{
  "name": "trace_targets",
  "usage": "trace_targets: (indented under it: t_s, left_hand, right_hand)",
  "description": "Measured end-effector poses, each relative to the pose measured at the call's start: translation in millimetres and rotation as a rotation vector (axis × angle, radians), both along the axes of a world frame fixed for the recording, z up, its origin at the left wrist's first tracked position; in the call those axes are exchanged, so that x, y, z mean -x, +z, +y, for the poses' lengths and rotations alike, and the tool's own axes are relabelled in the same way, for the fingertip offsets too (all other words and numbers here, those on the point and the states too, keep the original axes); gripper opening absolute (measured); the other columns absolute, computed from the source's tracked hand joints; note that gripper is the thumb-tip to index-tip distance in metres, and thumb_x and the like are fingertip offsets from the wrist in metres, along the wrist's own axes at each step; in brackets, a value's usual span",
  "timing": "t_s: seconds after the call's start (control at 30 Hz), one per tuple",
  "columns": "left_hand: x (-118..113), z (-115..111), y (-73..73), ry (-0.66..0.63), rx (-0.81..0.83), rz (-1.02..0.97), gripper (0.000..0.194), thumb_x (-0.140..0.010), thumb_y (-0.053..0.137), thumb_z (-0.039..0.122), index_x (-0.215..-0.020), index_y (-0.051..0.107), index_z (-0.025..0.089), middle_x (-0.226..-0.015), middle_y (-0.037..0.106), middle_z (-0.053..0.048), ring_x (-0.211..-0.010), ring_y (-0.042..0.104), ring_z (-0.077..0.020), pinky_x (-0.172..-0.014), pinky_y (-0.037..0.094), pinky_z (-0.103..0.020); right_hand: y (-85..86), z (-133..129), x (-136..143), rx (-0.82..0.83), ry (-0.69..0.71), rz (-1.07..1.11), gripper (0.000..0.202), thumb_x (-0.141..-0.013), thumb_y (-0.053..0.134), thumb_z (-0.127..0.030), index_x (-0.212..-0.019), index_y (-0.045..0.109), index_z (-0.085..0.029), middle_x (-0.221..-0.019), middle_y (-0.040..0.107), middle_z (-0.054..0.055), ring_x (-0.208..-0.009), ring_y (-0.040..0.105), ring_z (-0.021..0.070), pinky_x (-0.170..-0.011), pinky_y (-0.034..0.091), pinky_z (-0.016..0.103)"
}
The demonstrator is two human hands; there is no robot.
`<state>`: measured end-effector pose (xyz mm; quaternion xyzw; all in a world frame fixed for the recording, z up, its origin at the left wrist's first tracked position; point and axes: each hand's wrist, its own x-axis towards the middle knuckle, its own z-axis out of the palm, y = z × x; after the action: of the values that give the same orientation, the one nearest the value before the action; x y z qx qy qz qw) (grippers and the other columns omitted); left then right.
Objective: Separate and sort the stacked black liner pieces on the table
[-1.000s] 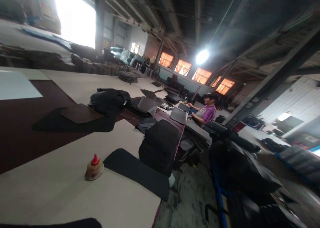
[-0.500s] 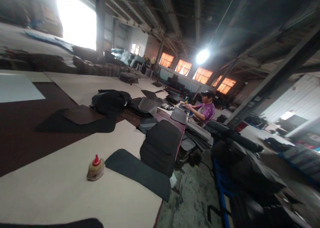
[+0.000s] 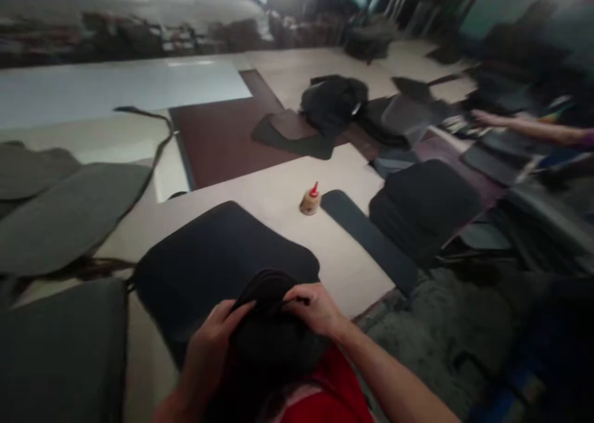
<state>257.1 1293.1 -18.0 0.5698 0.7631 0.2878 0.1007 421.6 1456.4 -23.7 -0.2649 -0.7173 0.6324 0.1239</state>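
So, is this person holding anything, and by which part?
Yes: a black, round-edged, flexible-looking sheet piece, its exact material unclear. The left grip has its upper left side, the right grip its upper right, both near the rounded top.

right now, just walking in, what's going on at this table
A person's two hands, left and right, hold a black piece by its edge, close to the body. Beyond it, a large dark panel lies on the pale tabletop. A red-tipped bottle stands near one end of a long dark strip. At the right, a co-worker's hand reaches in among other pieces; what it touches is too blurred to tell.
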Motion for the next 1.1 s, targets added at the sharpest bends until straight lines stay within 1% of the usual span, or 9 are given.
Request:
trace_targets:
  t_s: [0.03, 0.07, 0.1, 0.13, 0.23, 0.33, 0.6, 0.8, 1.1]
  left_hand:
    - [0, -20, 2.6, 0.016, 0.059, -0.013, 0.045, -0.088, 0.05, 0.01, -0.128, 0.062, 0.027, -0.114, 0.064, -0.004, -0.1, 0.065, -0.0176, -0.082, 0.057, -0.028]
    - [-1, -32, 4.6, 0.025, 0.109, -0.032, 0.051, -0.085, 0.048, 0.007, -0.13, 0.061, 0.028, -0.116, 0.063, -0.005, -0.102, 0.065, -0.0185, -0.084, 0.057, -0.029]
    - [-2, -37, 5.8, 0.033, 0.14, -0.051, 0.053, -0.083, 0.048, 0.006, -0.131, 0.061, 0.027, -0.117, 0.062, -0.005, -0.104, 0.064, -0.0198, -0.086, 0.056, -0.031]
    - [-3, -37, 6.3, 0.041, 0.156, -0.068, 0.055, -0.082, 0.049, 0.006, -0.131, 0.061, 0.027, -0.117, 0.062, -0.006, -0.105, 0.063, -0.0209, -0.087, 0.055, -0.032]
    - [-5, -26, 7.2, 0.056, 0.169, -0.105, 0.054, -0.082, 0.05, 0.007, -0.131, 0.062, 0.026, -0.117, 0.061, -0.007, -0.106, 0.062, -0.022, -0.089, 0.054, -0.034]
    - [-6, -20, 9.5, 0.065, 0.168, -0.125, 0.055, -0.081, 0.05, 0.006, -0.131, 0.062, 0.027, -0.116, 0.06, -0.006, -0.106, 0.061, -0.0223, -0.089, 0.054, -0.034]
    - [-8, -22, 14.6, 0.068, 0.176, -0.144, 0.054, -0.082, 0.05, 0.006, -0.131, 0.062, 0.026, -0.115, 0.061, -0.006, -0.106, 0.061, -0.0214, -0.089, 0.053, -0.033]
    - [-8, -21, 14.2, 0.06, 0.193, -0.138, 0.052, -0.082, 0.053, 0.009, -0.131, 0.062, 0.025, -0.116, 0.061, -0.007, -0.106, 0.061, -0.0225, -0.089, 0.054, -0.033]
    - [-9, -21, 14.8, 0.061, 0.237, -0.109, 0.051, -0.082, 0.054, 0.01, -0.131, 0.063, 0.024, -0.12, 0.06, -0.01, -0.109, 0.061, -0.025, -0.09, 0.056, -0.038]
  right_hand:
    - [-2.3, 1, -1, -0.013, 0.002, -0.008, 0.014, -0.08, 0.068, -0.032, -0.078, 0.077, -0.022, -0.071, 0.073, 0.0, -0.063, 0.062, 0.0145, -0.059, 0.044, 0.025]
    - [-3.2, 3, -1, -0.015, 0.017, -0.018, 0.013, -0.081, 0.067, -0.029, -0.079, 0.077, -0.021, -0.071, 0.073, 0.0, -0.063, 0.062, 0.0141, -0.06, 0.044, 0.025]
    - [-2.7, 5, -3, -0.014, 0.033, -0.016, 0.013, -0.082, 0.067, -0.029, -0.079, 0.077, -0.021, -0.072, 0.073, 0.001, -0.065, 0.062, 0.0142, -0.061, 0.044, 0.025]
    - [-1.2, 6, -4, -0.018, 0.041, -0.017, 0.013, -0.083, 0.067, -0.029, -0.079, 0.077, -0.021, -0.072, 0.073, 0.001, -0.065, 0.062, 0.0142, -0.061, 0.044, 0.024]
    - [4.1, 6, -9, -0.053, 0.044, -0.019, 0.014, -0.084, 0.067, -0.029, -0.079, 0.076, -0.02, -0.072, 0.073, 0.0, -0.065, 0.061, 0.0137, -0.061, 0.043, 0.024]
    - [4.0, 4, -10, -0.078, 0.032, -0.029, 0.014, -0.084, 0.067, -0.03, -0.08, 0.076, -0.02, -0.072, 0.072, 0.001, -0.063, 0.06, 0.0135, -0.059, 0.042, 0.025]
    - [1.7, 4, -8, -0.08, 0.009, -0.024, 0.016, -0.084, 0.068, -0.032, -0.077, 0.076, -0.02, -0.073, 0.073, 0.002, -0.063, 0.061, 0.0146, -0.059, 0.045, 0.025]
    - [2.7, 4, -10, -0.086, 0.021, -0.036, 0.016, -0.085, 0.069, -0.034, -0.078, 0.076, -0.021, -0.078, 0.075, 0.003, -0.068, 0.065, 0.0166, -0.064, 0.048, 0.027]
    - [-1.3, 7, -8, 0.005, -0.018, -0.103, 0.02, -0.081, 0.071, -0.038, -0.075, 0.074, -0.02, -0.071, 0.072, 0.002, -0.062, 0.059, 0.0148, -0.058, 0.045, 0.026]
